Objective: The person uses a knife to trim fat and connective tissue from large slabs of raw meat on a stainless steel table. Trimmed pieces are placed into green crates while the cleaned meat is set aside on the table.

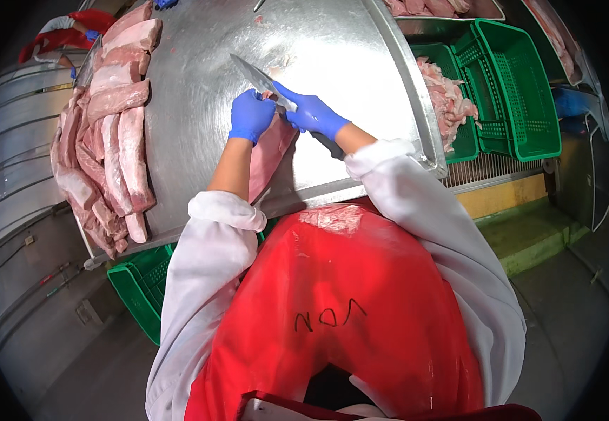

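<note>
My left hand [252, 114], in a blue glove, is closed on the upper end of a long pink piece of meat [269, 161] that lies on the steel work tray [192, 112] and runs down toward my body. My right hand [311, 112], also blue-gloved, grips a large knife [248, 69] by its dark handle, index finger reaching up along the blade. The blade points up and left, just above my left hand, beside a small reddish bit at the top of the piece. Where exactly its edge meets the meat is hidden.
Stacked pork slabs [115, 154] line the tray's left side. At right stand green baskets [518, 98], one holding trimmings [445, 105]; more meat lies beyond. Another green basket [136, 288] sits below the tray's left front. A co-worker [62, 38] in red with blue gloves is at the upper left.
</note>
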A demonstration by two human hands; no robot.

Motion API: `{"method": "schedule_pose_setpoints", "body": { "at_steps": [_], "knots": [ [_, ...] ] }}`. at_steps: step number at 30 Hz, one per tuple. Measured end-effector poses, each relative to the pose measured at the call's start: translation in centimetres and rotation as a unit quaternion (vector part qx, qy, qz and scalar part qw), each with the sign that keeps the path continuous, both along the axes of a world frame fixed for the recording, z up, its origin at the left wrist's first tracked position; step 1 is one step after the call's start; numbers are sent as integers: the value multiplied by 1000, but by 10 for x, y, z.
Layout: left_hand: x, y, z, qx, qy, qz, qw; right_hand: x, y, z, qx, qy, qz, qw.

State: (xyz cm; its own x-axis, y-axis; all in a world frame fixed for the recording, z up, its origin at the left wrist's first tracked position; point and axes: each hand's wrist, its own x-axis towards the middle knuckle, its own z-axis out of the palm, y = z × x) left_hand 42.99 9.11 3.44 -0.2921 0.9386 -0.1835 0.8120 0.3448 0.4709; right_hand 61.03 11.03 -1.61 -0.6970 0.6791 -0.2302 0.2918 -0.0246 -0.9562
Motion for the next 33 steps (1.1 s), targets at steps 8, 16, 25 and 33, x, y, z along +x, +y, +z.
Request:
{"method": "schedule_pose_setpoints", "body": {
  "at_steps": [8,16,25,33],
  "knots": [
    [-28,9,10,9,-77,37,996,57,-51,3,-57,-14,54,997],
    [-68,25,3,17,-107,11,994,45,-27,16,-67,-44,141,987],
    [-53,37,30,23,-110,-36,993,-32,-13,-14,-92,78,86,989],
    [-72,26,41,42,-189,-12,981,-7,-45,14,-106,18,118,987]
  ]
}}
